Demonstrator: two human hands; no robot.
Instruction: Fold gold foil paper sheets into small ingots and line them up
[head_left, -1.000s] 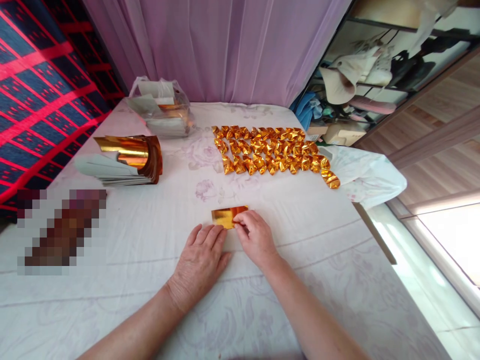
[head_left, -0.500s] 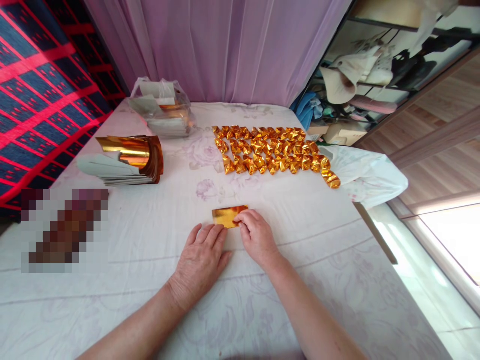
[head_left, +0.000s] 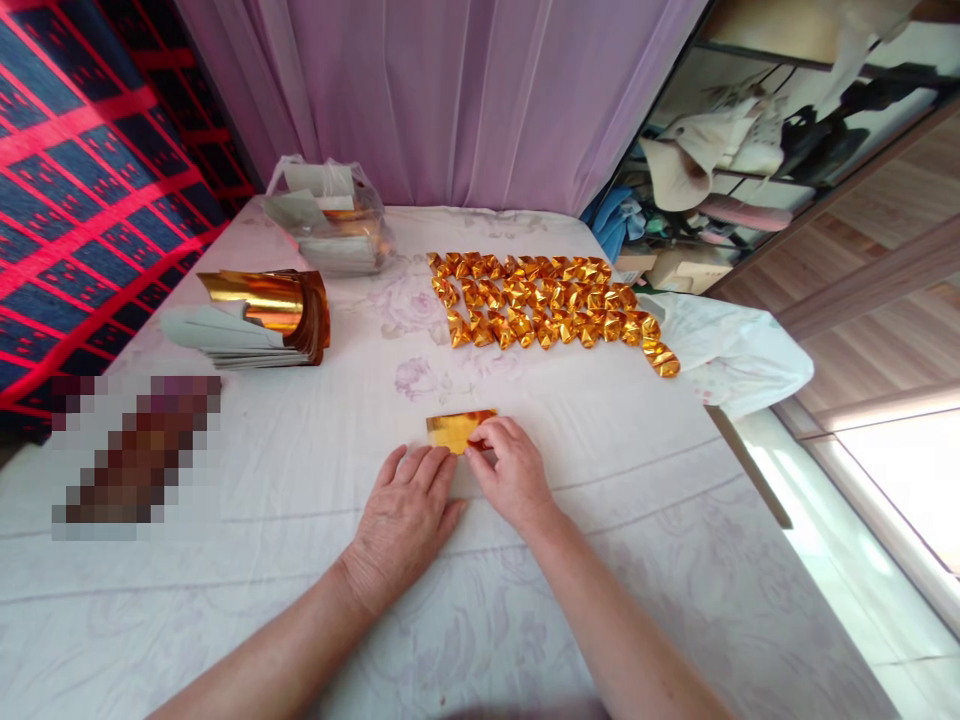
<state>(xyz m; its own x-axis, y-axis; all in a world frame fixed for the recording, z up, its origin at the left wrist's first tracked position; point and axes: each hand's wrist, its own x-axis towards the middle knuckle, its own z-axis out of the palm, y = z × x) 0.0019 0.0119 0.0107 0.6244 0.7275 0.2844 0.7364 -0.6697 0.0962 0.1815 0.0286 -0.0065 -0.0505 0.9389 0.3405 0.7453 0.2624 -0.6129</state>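
Observation:
A small folded gold foil paper (head_left: 452, 429) lies on the white floral tablecloth (head_left: 300, 480) in front of me. My right hand (head_left: 510, 472) covers its right end, fingers curled down and pinching the paper. My left hand (head_left: 407, 515) rests flat on the cloth just below the paper's left end, fingertips touching its lower edge. Much of the paper's lower right part is hidden under my fingers.
Rows of several folded gold paper ingots (head_left: 544, 305) lie beyond the hands. A stack of gold-and-white foil sheets (head_left: 251, 320) sits at the left, a plastic bag of more sheets (head_left: 330, 218) behind it. A white bag (head_left: 731, 350) hangs off the table's right edge.
My right hand has shifted slightly left over the gold paper, covering more of it. The left hand stays flat in place.

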